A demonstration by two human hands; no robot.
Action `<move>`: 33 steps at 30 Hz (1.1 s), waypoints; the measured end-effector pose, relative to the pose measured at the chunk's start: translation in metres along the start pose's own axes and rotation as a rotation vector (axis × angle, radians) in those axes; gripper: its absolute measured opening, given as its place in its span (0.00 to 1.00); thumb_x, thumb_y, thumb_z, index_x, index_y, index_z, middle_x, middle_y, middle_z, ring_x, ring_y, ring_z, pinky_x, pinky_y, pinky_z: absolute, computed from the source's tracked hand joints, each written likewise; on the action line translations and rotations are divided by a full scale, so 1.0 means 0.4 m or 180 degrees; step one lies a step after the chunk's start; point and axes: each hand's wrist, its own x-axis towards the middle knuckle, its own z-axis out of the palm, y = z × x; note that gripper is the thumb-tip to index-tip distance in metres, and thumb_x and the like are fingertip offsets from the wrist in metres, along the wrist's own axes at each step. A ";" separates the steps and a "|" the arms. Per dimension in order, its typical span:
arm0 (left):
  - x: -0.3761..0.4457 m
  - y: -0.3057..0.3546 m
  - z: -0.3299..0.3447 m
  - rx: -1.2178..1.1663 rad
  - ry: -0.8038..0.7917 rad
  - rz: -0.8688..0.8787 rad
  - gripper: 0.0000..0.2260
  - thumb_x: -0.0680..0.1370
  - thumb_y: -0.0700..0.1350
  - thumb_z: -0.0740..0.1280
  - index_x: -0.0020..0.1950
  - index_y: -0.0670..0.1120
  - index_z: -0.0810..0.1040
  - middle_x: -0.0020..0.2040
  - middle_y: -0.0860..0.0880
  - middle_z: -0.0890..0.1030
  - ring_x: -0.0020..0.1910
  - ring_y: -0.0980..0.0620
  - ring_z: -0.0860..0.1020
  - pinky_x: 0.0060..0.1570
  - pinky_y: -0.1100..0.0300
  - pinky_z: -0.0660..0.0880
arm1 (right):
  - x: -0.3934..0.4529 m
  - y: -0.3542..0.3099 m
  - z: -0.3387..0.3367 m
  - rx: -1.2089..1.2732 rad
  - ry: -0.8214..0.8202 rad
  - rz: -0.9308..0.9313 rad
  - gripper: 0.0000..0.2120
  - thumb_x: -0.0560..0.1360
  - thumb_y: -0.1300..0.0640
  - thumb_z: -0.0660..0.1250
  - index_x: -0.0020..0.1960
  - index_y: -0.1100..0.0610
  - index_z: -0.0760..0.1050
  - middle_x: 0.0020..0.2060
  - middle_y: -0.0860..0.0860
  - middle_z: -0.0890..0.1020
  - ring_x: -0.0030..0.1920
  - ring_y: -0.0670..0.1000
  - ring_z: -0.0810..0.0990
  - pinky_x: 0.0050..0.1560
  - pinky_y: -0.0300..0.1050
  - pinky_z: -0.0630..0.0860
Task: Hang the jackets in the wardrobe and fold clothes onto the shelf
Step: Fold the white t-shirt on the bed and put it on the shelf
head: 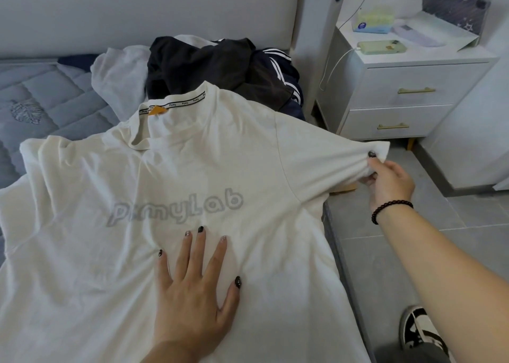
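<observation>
White T-shirt point(192, 170) with grey "PmyLab" lettering lies spread front-up on the bed point(41, 93), filling the centre and lower left of the frame, its collar with an orange tag pointing toward the upper middle. The left hand point(192, 294), at lower centre, presses flat on the shirt's chest just below the lettering, its fingers point(199, 249) straight and spread apart. The right hand point(391, 181), at the right of the frame past the bed's edge, pinches the end of the shirt's sleeve point(344, 156), thumb on top and fingers curled under the cloth, which is stretched taut toward it. A black bead bracelet point(389, 210) circles that wrist

Behind the collar, in the upper middle, sits a heap of clothes: a black garment point(198, 65), a dark jacket with white stripes point(281, 70) and a pale grey garment point(118, 73), touching one another against the padded headboard point(137, 13). A white nightstand point(407, 87) with two gold-handled drawers stands at upper right, carrying a tissue pack point(374, 21), a green phone point(381, 47) on a cable and an open box point(451, 18). A black-and-white shoe point(418, 329) shows on the grey tiled floor point(468, 216) at lower right
</observation>
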 end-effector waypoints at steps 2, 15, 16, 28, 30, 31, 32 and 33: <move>-0.001 0.001 0.000 0.0039 0.0004 0.0003 0.31 0.75 0.63 0.54 0.77 0.53 0.63 0.78 0.45 0.59 0.77 0.43 0.58 0.71 0.36 0.54 | -0.006 0.006 -0.018 0.0060 -0.0230 0.0066 0.06 0.72 0.60 0.72 0.38 0.53 0.79 0.37 0.51 0.81 0.39 0.51 0.79 0.44 0.46 0.79; 0.000 -0.005 0.011 0.0056 0.0003 -0.0005 0.31 0.75 0.63 0.53 0.77 0.54 0.61 0.78 0.46 0.58 0.77 0.44 0.57 0.72 0.37 0.52 | -0.077 0.118 0.008 -0.0307 -0.0545 0.1711 0.06 0.77 0.56 0.67 0.48 0.60 0.76 0.37 0.54 0.80 0.27 0.48 0.81 0.26 0.39 0.77; -0.001 -0.005 0.010 0.0068 -0.0002 -0.0009 0.31 0.76 0.63 0.53 0.77 0.54 0.61 0.78 0.46 0.59 0.77 0.44 0.57 0.72 0.37 0.52 | -0.078 0.118 0.007 -0.0357 -0.0512 0.1876 0.07 0.77 0.54 0.67 0.46 0.59 0.76 0.37 0.54 0.80 0.30 0.50 0.81 0.27 0.41 0.77; 0.000 0.001 -0.002 0.0015 -0.0005 -0.0011 0.31 0.75 0.62 0.55 0.76 0.53 0.64 0.78 0.45 0.60 0.77 0.44 0.58 0.71 0.36 0.53 | 0.020 0.050 0.005 -0.0327 0.0444 0.0511 0.07 0.73 0.54 0.67 0.44 0.58 0.77 0.39 0.51 0.81 0.42 0.50 0.81 0.45 0.46 0.80; 0.000 0.000 0.000 0.0001 0.0009 0.0005 0.31 0.75 0.62 0.55 0.76 0.53 0.64 0.78 0.46 0.59 0.77 0.44 0.58 0.71 0.36 0.53 | 0.013 0.052 0.007 0.0079 0.0194 0.0478 0.06 0.74 0.55 0.65 0.42 0.57 0.75 0.38 0.51 0.80 0.41 0.50 0.80 0.39 0.43 0.80; 0.000 0.000 0.001 0.0000 0.0013 0.0012 0.31 0.75 0.63 0.55 0.76 0.53 0.64 0.78 0.46 0.59 0.77 0.44 0.58 0.71 0.36 0.53 | 0.007 0.055 0.002 -0.0069 0.0069 0.0403 0.07 0.75 0.54 0.64 0.39 0.56 0.74 0.35 0.50 0.79 0.39 0.49 0.79 0.37 0.42 0.78; 0.001 -0.002 0.002 0.0000 0.0015 0.0015 0.31 0.75 0.63 0.55 0.76 0.53 0.64 0.78 0.46 0.59 0.77 0.44 0.58 0.71 0.36 0.53 | 0.003 0.060 -0.007 -0.0393 -0.0043 0.0310 0.09 0.74 0.52 0.64 0.37 0.55 0.73 0.33 0.49 0.78 0.38 0.49 0.78 0.37 0.41 0.76; 0.001 -0.002 0.002 0.0001 0.0015 0.0015 0.31 0.75 0.63 0.55 0.76 0.53 0.63 0.78 0.46 0.59 0.77 0.44 0.58 0.71 0.36 0.53 | 0.001 0.067 -0.020 -0.0747 -0.0146 0.0239 0.11 0.74 0.52 0.64 0.35 0.55 0.72 0.32 0.49 0.78 0.37 0.50 0.77 0.38 0.42 0.74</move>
